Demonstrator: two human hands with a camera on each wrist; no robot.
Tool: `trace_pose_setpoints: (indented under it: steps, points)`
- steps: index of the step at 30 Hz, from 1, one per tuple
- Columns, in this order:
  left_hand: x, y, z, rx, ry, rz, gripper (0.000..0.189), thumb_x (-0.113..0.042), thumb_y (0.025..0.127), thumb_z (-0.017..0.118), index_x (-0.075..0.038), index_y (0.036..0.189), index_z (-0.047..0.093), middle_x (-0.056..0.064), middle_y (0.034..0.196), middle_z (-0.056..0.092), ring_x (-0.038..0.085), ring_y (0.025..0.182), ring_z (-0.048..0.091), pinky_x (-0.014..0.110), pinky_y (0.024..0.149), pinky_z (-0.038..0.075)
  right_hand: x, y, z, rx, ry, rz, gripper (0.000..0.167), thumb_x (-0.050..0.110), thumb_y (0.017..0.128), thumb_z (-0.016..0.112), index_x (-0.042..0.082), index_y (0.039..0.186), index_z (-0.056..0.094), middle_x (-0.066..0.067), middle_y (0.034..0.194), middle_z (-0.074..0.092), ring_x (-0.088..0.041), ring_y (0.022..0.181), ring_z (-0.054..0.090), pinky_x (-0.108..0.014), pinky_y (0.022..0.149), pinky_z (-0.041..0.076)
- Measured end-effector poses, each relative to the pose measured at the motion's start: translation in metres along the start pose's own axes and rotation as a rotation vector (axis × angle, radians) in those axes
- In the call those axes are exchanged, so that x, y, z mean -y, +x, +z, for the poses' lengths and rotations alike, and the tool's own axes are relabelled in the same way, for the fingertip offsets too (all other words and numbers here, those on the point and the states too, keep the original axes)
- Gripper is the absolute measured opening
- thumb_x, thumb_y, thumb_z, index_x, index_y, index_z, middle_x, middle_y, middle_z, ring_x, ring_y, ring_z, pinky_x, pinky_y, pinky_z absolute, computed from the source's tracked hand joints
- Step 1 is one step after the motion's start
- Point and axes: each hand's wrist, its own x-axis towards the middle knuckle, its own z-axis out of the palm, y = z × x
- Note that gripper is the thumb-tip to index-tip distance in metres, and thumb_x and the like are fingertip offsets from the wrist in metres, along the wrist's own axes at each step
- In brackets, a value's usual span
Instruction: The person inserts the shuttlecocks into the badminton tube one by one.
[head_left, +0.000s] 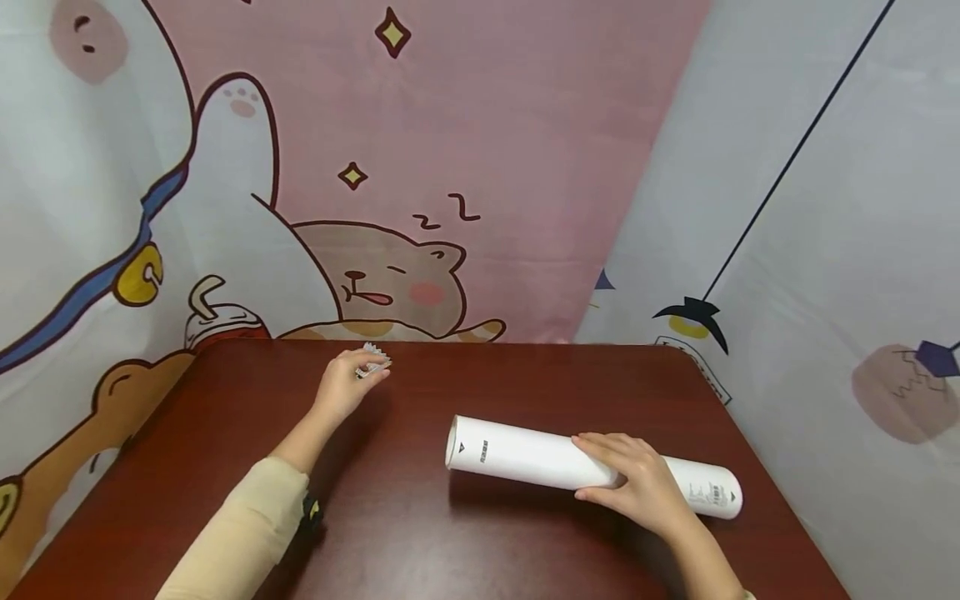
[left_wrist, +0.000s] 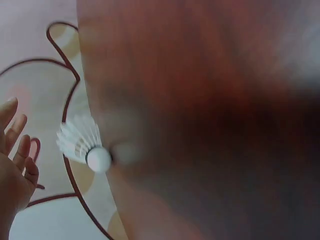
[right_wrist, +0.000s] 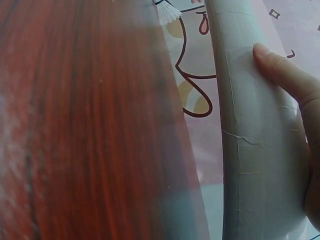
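A white feathered shuttlecock with a pale round base is beside my left hand, near the table's far edge. In the left wrist view the fingers are spread and a gap separates them from the shuttlecock. Whether it rests on the table is hard to tell. My right hand grips a long white shuttlecock tube from above, near its middle. The tube lies slantwise, its left end farther from me, with a shadow beneath. My right thumb presses the tube's side in the right wrist view.
The dark red-brown table reaches back to a cartoon-printed cloth. More printed cloth hangs along the right side. A small dark object shows at the left sleeve.
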Motion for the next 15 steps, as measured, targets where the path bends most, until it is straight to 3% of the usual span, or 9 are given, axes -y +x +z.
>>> trace_pose_setpoints:
  steps: [5, 12, 15]
  points:
    - [0.013, 0.015, -0.007, 0.051, 0.096, 0.001, 0.028, -0.010, 0.082, 0.076, -0.001, 0.109, 0.071, 0.015, 0.112, 0.066, 0.033, 0.102, 0.055, 0.050, 0.084, 0.044, -0.001, -0.001, 0.000, -0.013, 0.007, -0.015, 0.070, 0.046, 0.063, 0.085, 0.018, 0.124, 0.066, 0.002, 0.118, 0.066, -0.020, 0.102, 0.061, -0.032, 0.085, 0.040]
    - [0.030, 0.033, -0.006, 0.141, 0.141, -0.005, 0.034, -0.011, 0.083, 0.075, 0.002, 0.114, 0.067, 0.018, 0.114, 0.065, 0.036, 0.109, 0.052, 0.051, 0.102, 0.031, -0.003, 0.000, 0.000, -0.023, 0.007, -0.028, 0.071, 0.044, 0.062, 0.086, 0.018, 0.125, 0.065, 0.003, 0.119, 0.065, -0.018, 0.102, 0.061, -0.030, 0.086, 0.039]
    - [0.035, 0.039, -0.005, 0.164, 0.150, -0.038, 0.035, -0.011, 0.085, 0.074, 0.003, 0.116, 0.066, 0.019, 0.118, 0.063, 0.038, 0.112, 0.050, 0.052, 0.104, 0.028, -0.003, 0.001, -0.001, -0.025, 0.008, -0.027, 0.071, 0.044, 0.062, 0.087, 0.018, 0.125, 0.065, 0.003, 0.119, 0.065, -0.018, 0.102, 0.061, -0.029, 0.086, 0.039]
